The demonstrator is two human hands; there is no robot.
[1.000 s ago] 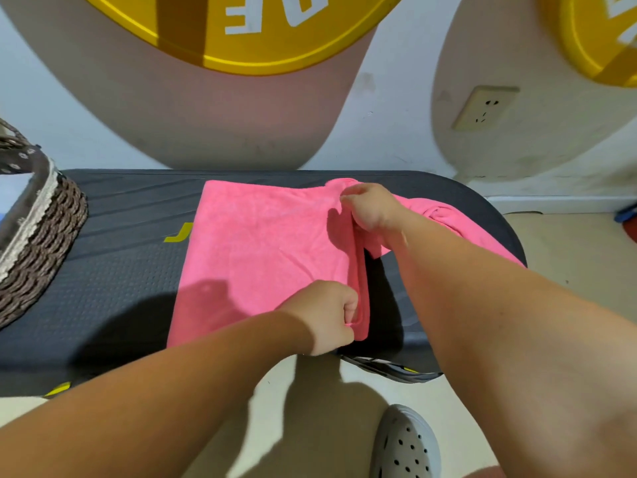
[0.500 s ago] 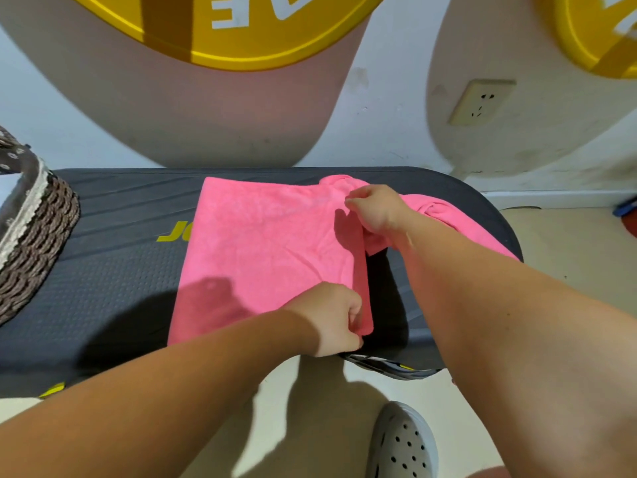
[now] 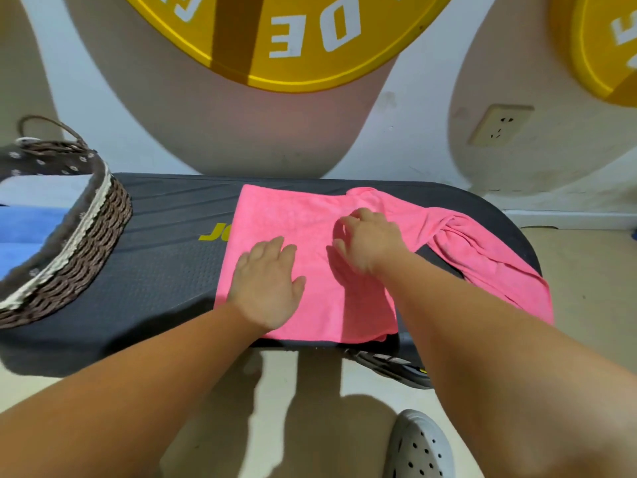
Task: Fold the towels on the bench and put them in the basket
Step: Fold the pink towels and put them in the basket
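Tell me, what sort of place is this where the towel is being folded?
Probably a gym or fitness studio, though I can't be sure. The black textured bench with yellow lettering looks like workout equipment, a large yellow round sign hangs behind it, and a wicker basket holds blue cloth.

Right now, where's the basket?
In the head view the basket sits at the far left, on the left end of the black bench, apart from the pink towel to its right; a blue towel lies inside.

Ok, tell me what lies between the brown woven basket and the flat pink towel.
Head view: between brown woven basket and pink towel, only bare black bench with yellow lettering.
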